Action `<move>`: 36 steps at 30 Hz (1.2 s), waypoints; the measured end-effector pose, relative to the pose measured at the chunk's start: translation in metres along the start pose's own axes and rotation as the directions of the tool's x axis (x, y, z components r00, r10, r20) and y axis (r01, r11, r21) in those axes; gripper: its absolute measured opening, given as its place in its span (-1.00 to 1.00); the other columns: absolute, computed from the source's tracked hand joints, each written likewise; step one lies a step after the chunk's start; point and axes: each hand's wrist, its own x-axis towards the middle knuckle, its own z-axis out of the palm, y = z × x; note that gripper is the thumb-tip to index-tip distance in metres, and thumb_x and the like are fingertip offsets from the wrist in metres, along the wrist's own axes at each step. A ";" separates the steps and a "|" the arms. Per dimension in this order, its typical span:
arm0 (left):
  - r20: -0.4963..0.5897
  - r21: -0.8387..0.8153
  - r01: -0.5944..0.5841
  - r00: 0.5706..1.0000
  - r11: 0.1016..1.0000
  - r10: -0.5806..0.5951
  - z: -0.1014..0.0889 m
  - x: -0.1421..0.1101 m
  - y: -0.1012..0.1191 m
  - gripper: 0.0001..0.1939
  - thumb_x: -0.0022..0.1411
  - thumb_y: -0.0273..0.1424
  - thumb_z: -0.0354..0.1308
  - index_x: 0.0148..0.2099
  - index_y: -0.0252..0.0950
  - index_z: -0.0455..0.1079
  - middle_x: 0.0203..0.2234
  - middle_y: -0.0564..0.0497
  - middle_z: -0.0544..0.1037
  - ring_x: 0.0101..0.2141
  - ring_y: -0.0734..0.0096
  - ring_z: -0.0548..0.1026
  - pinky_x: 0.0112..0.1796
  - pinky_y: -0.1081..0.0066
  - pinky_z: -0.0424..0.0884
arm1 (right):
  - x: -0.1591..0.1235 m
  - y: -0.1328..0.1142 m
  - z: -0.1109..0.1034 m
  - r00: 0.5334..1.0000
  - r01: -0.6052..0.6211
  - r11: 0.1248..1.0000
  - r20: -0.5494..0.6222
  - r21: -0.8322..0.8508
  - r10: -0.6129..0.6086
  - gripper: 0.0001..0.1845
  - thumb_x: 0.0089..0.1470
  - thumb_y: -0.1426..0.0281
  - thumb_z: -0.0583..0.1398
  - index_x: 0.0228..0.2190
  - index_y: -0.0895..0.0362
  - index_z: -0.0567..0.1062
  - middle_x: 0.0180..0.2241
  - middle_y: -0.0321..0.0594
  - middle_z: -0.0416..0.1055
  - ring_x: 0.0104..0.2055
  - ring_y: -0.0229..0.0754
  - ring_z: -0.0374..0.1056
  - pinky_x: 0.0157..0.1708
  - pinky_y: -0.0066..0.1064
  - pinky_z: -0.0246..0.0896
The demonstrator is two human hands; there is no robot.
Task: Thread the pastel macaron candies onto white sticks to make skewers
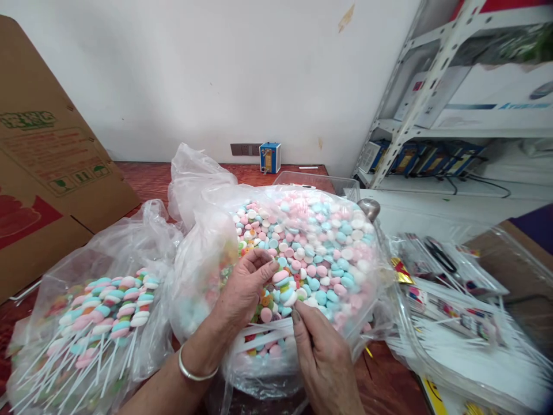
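Observation:
A marshmallow skewer (284, 289), with pink, blue and white pieces and yellow-green ones between, stands tilted over a large clear bag (203, 230) of loose marshmallows (322, 271). My right hand (322, 351) grips it at its lower end, thumb against the fingers; the stick itself is mostly hidden. Close by its top, my left hand (246, 282) is closed, thumb and fingertips pinched together. What they hold, if anything, is hidden. Several white sticks (263, 333) lie across the candy between my hands, reaching toward the right one; whether it touches them I cannot tell.
Finished-looking marshmallow skewers (114, 305) lie on a plastic bag at left, beside a cardboard box (56, 155). A metal scoop (369, 208) rests behind the big bag. At right, a clear tub (406, 328) holds white sticks and packets. Metal shelving (415, 135) stands behind.

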 end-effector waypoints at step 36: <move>0.428 0.887 -0.375 0.887 -0.268 0.173 -0.007 0.046 -0.024 -0.80 0.23 -0.58 0.10 -0.16 -0.26 0.48 -0.19 -0.15 0.53 -0.09 0.05 0.41 -0.06 0.11 0.32 | 0.085 0.040 0.031 0.916 -0.336 0.886 0.108 -0.320 0.387 -0.81 0.21 0.44 0.12 -0.37 0.12 0.53 -0.45 -0.09 0.50 -0.45 -0.12 0.34 -0.46 -0.36 -0.18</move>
